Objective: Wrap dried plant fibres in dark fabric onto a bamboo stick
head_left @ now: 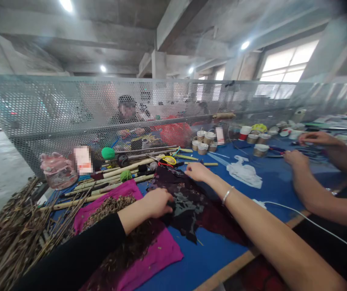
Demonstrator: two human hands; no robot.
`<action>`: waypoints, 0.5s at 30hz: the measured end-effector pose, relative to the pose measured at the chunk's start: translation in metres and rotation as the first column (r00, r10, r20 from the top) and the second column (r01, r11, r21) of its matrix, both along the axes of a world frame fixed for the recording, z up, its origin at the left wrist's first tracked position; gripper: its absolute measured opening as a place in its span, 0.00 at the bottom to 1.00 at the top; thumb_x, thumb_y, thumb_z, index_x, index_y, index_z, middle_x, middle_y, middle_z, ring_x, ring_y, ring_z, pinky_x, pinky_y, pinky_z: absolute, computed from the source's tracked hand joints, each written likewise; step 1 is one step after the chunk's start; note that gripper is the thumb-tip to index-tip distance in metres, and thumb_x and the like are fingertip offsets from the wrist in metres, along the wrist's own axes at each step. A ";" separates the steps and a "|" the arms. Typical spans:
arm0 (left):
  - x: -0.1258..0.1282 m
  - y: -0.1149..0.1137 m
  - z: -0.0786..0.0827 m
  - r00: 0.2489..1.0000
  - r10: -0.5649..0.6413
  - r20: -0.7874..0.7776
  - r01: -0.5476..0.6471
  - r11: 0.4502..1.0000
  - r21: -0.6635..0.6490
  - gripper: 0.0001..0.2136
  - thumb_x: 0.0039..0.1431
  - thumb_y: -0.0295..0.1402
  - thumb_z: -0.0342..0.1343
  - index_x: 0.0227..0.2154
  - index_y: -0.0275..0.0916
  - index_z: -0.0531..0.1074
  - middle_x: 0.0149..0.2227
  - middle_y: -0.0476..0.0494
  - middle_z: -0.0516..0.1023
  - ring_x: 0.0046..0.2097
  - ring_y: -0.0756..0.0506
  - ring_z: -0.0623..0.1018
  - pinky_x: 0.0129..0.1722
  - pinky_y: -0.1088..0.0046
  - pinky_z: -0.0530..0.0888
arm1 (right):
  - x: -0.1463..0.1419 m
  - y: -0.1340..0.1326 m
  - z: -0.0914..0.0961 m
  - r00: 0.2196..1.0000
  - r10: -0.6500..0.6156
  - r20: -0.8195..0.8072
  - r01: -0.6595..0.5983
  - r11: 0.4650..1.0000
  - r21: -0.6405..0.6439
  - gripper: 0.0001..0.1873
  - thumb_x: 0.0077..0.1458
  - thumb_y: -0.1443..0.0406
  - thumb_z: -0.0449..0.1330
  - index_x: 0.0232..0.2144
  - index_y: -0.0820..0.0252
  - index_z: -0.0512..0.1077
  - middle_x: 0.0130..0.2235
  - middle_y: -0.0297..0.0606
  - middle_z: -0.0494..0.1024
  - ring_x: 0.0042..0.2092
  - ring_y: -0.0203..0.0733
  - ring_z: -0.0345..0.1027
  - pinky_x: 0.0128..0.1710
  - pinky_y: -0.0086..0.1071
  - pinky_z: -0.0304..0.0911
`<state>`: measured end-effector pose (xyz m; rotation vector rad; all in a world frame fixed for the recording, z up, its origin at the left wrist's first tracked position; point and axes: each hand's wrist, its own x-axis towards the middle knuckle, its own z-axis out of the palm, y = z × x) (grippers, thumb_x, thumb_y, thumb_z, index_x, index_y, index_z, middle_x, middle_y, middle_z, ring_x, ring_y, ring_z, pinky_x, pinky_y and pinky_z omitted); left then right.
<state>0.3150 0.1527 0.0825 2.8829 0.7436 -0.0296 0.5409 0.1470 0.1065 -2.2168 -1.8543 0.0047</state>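
Observation:
A dark maroon, blotchy cloth (188,206) lies spread on the blue table (210,258) in front of me. My left hand (158,202), on a black-sleeved arm, is closed on the cloth's near left edge. My right hand (196,171), with a silver bracelet at the wrist, rests on the cloth's far edge with fingers curled down onto it. Just left of the cloth lies a magenta cloth (158,250) covered with dried plant bits.
Dry twigs (12,230) are heaped at the left. Bamboo sticks (121,169), green yarn balls (108,153), yellow-handled scissors (167,160), small round tubs (204,143) and a white plastic scrap (244,171) lie further back. A perforated metal screen (55,109) backs the table. A co-worker's hands (296,159) work at the right.

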 end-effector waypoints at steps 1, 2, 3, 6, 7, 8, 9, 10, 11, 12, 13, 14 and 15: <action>0.004 -0.005 -0.005 0.998 -0.057 -0.038 0.056 0.998 -0.023 0.15 0.46 0.37 0.60 0.39 0.41 0.74 0.40 0.39 0.75 0.42 0.39 0.75 0.41 0.67 0.71 | 0.000 -0.018 -0.004 0.999 -0.035 0.014 0.035 0.999 -0.019 0.07 0.49 0.64 0.58 0.24 0.62 0.72 0.29 0.44 0.77 0.33 0.44 0.70 0.29 0.30 0.55; 0.007 -0.009 -0.011 0.993 -0.096 -0.071 0.094 0.995 -0.034 0.14 0.45 0.36 0.60 0.37 0.40 0.75 0.39 0.37 0.75 0.41 0.39 0.75 0.38 0.67 0.72 | -0.002 -0.037 -0.010 0.998 -0.062 0.025 0.062 0.998 -0.027 0.07 0.49 0.63 0.58 0.25 0.62 0.71 0.29 0.44 0.77 0.32 0.44 0.69 0.29 0.30 0.54; 0.009 -0.011 -0.016 0.989 -0.116 -0.091 0.112 0.993 -0.041 0.12 0.45 0.34 0.60 0.35 0.38 0.76 0.39 0.36 0.75 0.40 0.38 0.76 0.37 0.67 0.72 | -0.007 -0.056 -0.017 0.997 -0.075 0.031 0.076 0.997 -0.030 0.08 0.51 0.62 0.57 0.26 0.61 0.71 0.30 0.44 0.77 0.32 0.43 0.69 0.28 0.30 0.53; 0.013 -0.006 -0.026 0.995 -0.092 -0.050 0.088 0.994 -0.068 0.06 0.47 0.27 0.56 0.28 0.38 0.77 0.34 0.39 0.77 0.36 0.42 0.76 0.36 0.70 0.71 | -0.031 -0.110 -0.039 1.000 -0.011 -0.011 0.009 0.991 -0.131 0.12 0.50 0.56 0.57 0.23 0.57 0.69 0.27 0.37 0.76 0.30 0.41 0.69 0.25 0.30 0.48; 0.012 -0.001 -0.027 0.997 -0.079 -0.025 0.077 0.993 -0.090 0.06 0.47 0.27 0.55 0.27 0.39 0.76 0.32 0.41 0.77 0.35 0.43 0.76 0.36 0.72 0.70 | -0.040 -0.125 -0.045 0.999 0.014 -0.034 -0.019 0.985 -0.172 0.12 0.47 0.54 0.59 0.23 0.57 0.69 0.27 0.36 0.76 0.30 0.41 0.69 0.25 0.29 0.47; 0.012 0.004 -0.027 0.998 -0.061 0.006 0.061 0.992 -0.114 0.06 0.48 0.26 0.54 0.26 0.39 0.76 0.31 0.42 0.77 0.34 0.45 0.75 0.36 0.73 0.69 | -0.049 -0.137 -0.050 0.998 0.029 -0.056 -0.040 0.980 -0.194 0.13 0.45 0.53 0.61 0.24 0.56 0.69 0.27 0.35 0.76 0.30 0.42 0.69 0.25 0.29 0.46; 0.011 0.010 -0.026 0.998 -0.036 0.044 0.042 0.989 -0.139 0.06 0.48 0.26 0.53 0.26 0.39 0.76 0.29 0.44 0.77 0.33 0.46 0.75 0.36 0.74 0.69 | -0.057 -0.146 -0.054 0.997 0.034 -0.074 -0.048 0.979 -0.198 0.14 0.43 0.52 0.62 0.25 0.56 0.69 0.28 0.35 0.76 0.31 0.42 0.69 0.25 0.29 0.46; 0.010 0.016 -0.024 0.996 -0.003 0.086 0.017 0.986 -0.163 0.06 0.49 0.26 0.53 0.26 0.39 0.75 0.28 0.45 0.77 0.33 0.47 0.74 0.35 0.75 0.68 | -0.064 -0.153 -0.057 0.996 0.031 -0.089 -0.047 0.982 -0.183 0.15 0.43 0.52 0.62 0.26 0.56 0.69 0.29 0.35 0.76 0.32 0.42 0.69 0.25 0.29 0.47; 0.009 0.021 -0.022 0.990 0.039 0.133 -0.014 0.983 -0.185 0.07 0.50 0.26 0.52 0.26 0.39 0.74 0.28 0.46 0.76 0.32 0.48 0.74 0.35 0.76 0.68 | -0.070 -0.156 -0.059 0.995 0.021 -0.102 -0.037 0.986 -0.161 0.16 0.43 0.51 0.61 0.27 0.56 0.68 0.30 0.35 0.76 0.32 0.42 0.69 0.26 0.29 0.47; 0.008 0.027 -0.020 0.979 0.089 0.185 -0.050 0.977 -0.205 0.07 0.50 0.26 0.50 0.26 0.38 0.74 0.27 0.47 0.76 0.31 0.48 0.73 0.34 0.76 0.67 | -0.076 -0.158 -0.060 0.993 0.014 -0.115 -0.030 0.990 -0.140 0.16 0.44 0.51 0.61 0.27 0.56 0.68 0.31 0.35 0.76 0.32 0.42 0.69 0.26 0.29 0.48; 0.007 0.032 -0.017 0.960 0.145 0.241 -0.091 0.970 -0.224 0.07 0.52 0.27 0.49 0.26 0.37 0.73 0.27 0.47 0.75 0.31 0.49 0.72 0.34 0.76 0.66 | -0.081 -0.158 -0.061 0.993 0.014 -0.121 -0.029 0.992 -0.125 0.17 0.45 0.50 0.60 0.28 0.56 0.68 0.31 0.35 0.76 0.33 0.42 0.69 0.26 0.29 0.49; 0.006 0.037 -0.014 0.932 0.206 0.298 -0.134 0.960 -0.245 0.07 0.53 0.27 0.47 0.27 0.37 0.71 0.27 0.47 0.74 0.31 0.49 0.71 0.33 0.76 0.66 | -0.086 -0.157 -0.062 0.992 0.026 -0.122 -0.041 0.992 -0.121 0.17 0.46 0.50 0.59 0.28 0.56 0.68 0.31 0.36 0.76 0.33 0.43 0.69 0.27 0.29 0.49; 0.005 0.042 -0.012 0.896 0.267 0.354 -0.175 0.947 -0.269 0.08 0.54 0.28 0.46 0.27 0.36 0.70 0.27 0.47 0.73 0.31 0.49 0.70 0.33 0.76 0.65 | -0.090 -0.156 -0.062 0.992 0.046 -0.117 -0.060 0.991 -0.123 0.16 0.46 0.51 0.59 0.28 0.56 0.68 0.31 0.36 0.76 0.33 0.43 0.70 0.27 0.29 0.50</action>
